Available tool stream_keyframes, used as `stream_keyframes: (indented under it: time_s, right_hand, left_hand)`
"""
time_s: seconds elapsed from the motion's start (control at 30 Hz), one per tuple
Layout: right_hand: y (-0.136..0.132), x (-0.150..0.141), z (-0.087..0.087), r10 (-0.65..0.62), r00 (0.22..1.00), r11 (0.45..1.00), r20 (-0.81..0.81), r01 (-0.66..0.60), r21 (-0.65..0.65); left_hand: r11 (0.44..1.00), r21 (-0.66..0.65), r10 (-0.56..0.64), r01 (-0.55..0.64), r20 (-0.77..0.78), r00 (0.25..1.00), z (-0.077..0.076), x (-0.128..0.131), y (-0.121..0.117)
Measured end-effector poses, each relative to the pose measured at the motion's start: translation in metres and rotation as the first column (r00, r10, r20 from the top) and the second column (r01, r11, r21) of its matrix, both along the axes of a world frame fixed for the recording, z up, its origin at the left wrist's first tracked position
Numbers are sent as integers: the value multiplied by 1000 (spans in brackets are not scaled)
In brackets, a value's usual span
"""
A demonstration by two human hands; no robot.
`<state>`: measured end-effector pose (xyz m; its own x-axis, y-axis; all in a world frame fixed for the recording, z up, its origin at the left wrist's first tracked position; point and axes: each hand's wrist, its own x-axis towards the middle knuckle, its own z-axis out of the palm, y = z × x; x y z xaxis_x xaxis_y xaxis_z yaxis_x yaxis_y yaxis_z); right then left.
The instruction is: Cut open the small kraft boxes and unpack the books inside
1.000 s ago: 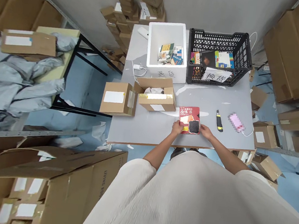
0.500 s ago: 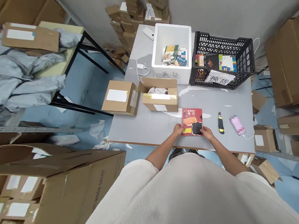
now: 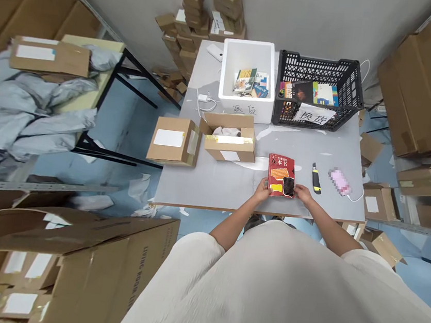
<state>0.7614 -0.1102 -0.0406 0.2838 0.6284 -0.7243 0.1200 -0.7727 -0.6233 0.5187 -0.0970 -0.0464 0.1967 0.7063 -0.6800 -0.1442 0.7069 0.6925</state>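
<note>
The red book is at the near part of the grey counter, cover up; whether it lies flat or is raised slightly, I can't tell. The left hand has its fingers gripping the book's lower left edge. The right hand has its fingers against the book's lower right edge, though from where I stand I can't tell whether they pinch it. To handle it well, I'd support both lower corners evenly, press lightly so the cover doesn't crease, and turn it slowly. Just right of the book lies a utility knife; I'd mind it on any swing that way. Farther right of the book is a pink thing, too blurred to name. Left of the book stands an open carton. Beyond the book are a white foam box and a black crate.
</note>
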Motion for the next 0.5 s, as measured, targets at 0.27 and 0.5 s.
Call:
stream_keyframes:
  time_s: [0.27,0.5]
  right_hand:
    - [13,31,14,64,998,987,-19,-60,147]
    - [32,55,46,154,987,918,-40,-128,376]
  left_hand:
    - [992,125,-23,16,59,998,30,19,14]
    - [925,367,21,98,-307,951,51,19,30]
